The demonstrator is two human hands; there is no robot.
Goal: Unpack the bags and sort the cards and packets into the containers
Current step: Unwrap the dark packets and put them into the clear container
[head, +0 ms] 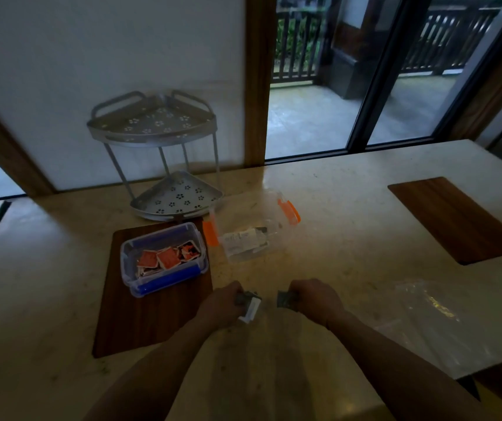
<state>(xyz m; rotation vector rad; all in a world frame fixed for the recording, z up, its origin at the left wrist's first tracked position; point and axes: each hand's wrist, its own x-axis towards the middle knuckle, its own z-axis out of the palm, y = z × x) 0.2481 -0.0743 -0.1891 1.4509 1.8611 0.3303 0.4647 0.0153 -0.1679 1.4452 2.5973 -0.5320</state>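
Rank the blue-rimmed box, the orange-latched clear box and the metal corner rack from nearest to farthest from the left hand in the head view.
From the left hand:
1. Blue-rimmed box, just up and to the left, on the wooden mat, red packets inside.
2. Orange-latched clear box, farther up the table, slightly right.
3. Metal corner rack, farthest, by the wall behind both boxes.

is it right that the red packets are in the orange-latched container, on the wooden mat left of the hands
Not quite. The head view shows the red packets in the blue-latched container, on the wooden mat left of the hands.
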